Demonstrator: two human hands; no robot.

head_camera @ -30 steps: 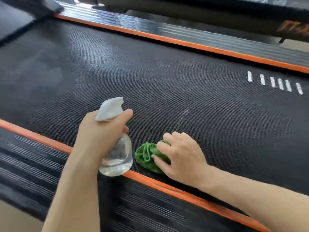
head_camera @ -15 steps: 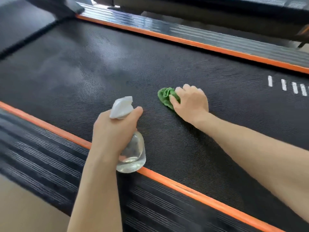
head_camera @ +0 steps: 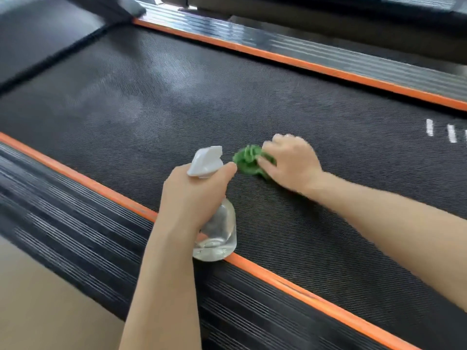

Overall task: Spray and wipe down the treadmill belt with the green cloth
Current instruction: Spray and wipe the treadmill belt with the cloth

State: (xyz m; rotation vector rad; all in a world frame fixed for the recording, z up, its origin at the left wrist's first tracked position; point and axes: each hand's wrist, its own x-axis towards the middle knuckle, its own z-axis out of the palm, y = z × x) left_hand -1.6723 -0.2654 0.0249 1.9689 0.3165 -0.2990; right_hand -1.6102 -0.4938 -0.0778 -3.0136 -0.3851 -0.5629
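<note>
While the right hand (head_camera: 290, 164) presses the bunched green cloth (head_camera: 249, 160) onto the treadmill belt (head_camera: 252, 97), fingers curled over it and thumb pinching its near side, the left hand (head_camera: 192, 195) is wrapped around the neck of the clear spray bottle (head_camera: 217, 231), forefinger lying by the white trigger head (head_camera: 206, 161). The cloth lies on the belt's near half, just beside the nozzle. The bottle hangs above the near orange edge strip (head_camera: 278, 276), with a little liquid in its base.

Risks, as judged from this arrangement: the nozzle points roughly toward the cloth hand, so a squeeze now would likely wet the knuckles rather than the belt. The cloth is a small wad, so each stroke covers a narrow band and stripes may be missed. The belt may shift under a firm lengthwise push. The pale hazy patches (head_camera: 131, 107) toward the far left suggest damp or residue not yet wiped.

Room for moving: the belt lies open to the far orange strip (head_camera: 303, 63) and to both sides. The ribbed side rail (head_camera: 75, 215) bounds the near edge, and the white dash marks (head_camera: 441, 130) sit well apart on the right.
</note>
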